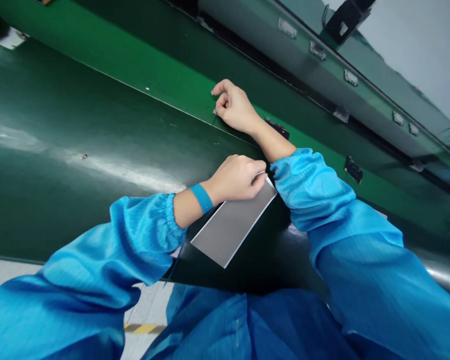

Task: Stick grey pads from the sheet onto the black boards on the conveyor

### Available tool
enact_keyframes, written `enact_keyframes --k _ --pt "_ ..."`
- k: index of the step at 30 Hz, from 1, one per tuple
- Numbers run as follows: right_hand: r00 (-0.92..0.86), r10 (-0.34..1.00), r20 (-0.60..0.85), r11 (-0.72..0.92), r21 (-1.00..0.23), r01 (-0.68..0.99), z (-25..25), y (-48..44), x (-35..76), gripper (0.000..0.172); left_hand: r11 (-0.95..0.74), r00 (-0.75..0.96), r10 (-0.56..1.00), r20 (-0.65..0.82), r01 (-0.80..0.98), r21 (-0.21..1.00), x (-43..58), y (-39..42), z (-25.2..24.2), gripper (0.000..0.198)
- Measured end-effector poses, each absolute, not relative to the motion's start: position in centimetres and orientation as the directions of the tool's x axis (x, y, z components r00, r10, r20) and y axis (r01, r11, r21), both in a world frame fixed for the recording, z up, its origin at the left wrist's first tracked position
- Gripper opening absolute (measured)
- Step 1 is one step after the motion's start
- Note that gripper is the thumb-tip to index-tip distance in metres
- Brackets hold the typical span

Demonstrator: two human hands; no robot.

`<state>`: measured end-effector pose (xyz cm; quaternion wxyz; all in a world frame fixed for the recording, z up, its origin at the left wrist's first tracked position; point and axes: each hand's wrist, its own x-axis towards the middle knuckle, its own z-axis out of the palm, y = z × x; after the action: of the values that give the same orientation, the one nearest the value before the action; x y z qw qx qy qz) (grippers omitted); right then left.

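I grasp a white-edged grey sheet (pixel 232 226) with my left fingers (pixel 255 166); my right fingers (pixel 222 86) curl over the bright green strip (pixel 180 95), whether holding anything I cannot tell

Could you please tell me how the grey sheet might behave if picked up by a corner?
The grey sheet looks thin, so it is probably light. Its straight outline suggests some stiffness. Being flat, it seems unlikely to roll.
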<state>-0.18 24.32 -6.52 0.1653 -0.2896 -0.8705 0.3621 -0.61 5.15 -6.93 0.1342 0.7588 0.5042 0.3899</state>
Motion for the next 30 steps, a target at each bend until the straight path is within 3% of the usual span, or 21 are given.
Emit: enact_keyframes --k 11,20,30 --pt "-0.769 0.625 0.131 0.602 -0.709 0.368 -6.9 24.6 2.1 0.033 -0.453 0.181 0.871 0.456 0.654 0.606 -0.5 5.2 -7.0 0.025" --pt "-0.751 0.653 0.097 0.525 -0.773 0.357 -7.6 25.5 4.0 0.035 -0.441 0.179 0.880 0.439 0.650 0.619 -0.5 5.3 -6.9 0.027" --pt "-0.748 0.647 0.147 0.596 -0.709 0.377 -7.9 25.4 6.3 0.031 -0.435 0.174 0.883 0.436 0.651 0.622 -0.6 5.3 -6.8 0.026"
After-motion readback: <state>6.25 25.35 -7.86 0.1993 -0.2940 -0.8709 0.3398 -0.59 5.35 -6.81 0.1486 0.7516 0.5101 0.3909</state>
